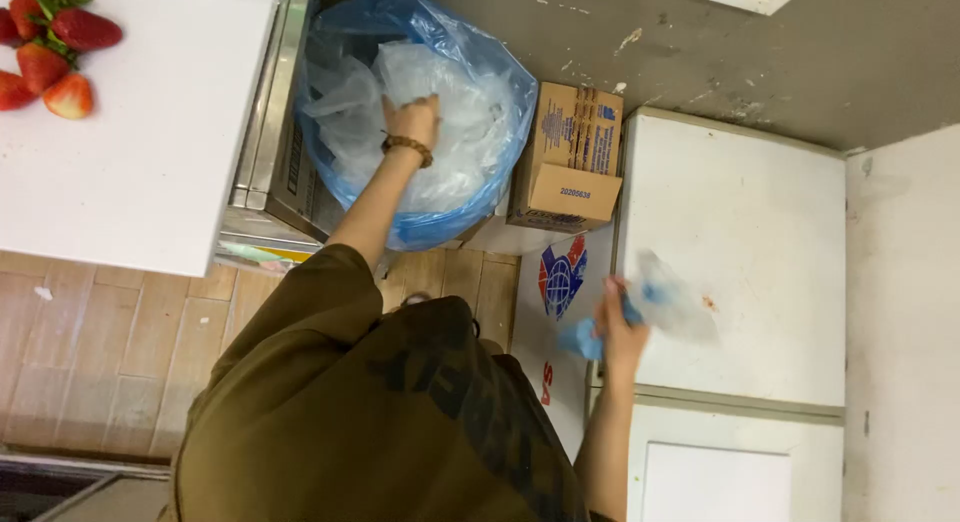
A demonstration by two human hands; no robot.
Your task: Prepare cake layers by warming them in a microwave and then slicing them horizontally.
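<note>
Reaching into the blue-lined bin [470, 197], left hand [410, 120] grip unclear; right hand [620, 327] clenches blue bag [655, 304].

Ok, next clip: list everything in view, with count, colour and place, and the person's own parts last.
strawberries: several, red, top left corner of the white counter
bin bag: one, blue, lining a bin beside the counter
clear plastic: crumpled, translucent, inside the bin bag
cardboard box: one, brown, right of the bin bag
white boxes: at least two, stacked at right
wooden floor: brown planks, lower left
bead bracelet: one, brown, on the left wrist
left hand: reaching into the bin bag
right hand: gripping blurred blue and clear plastic over the white boxes
</note>
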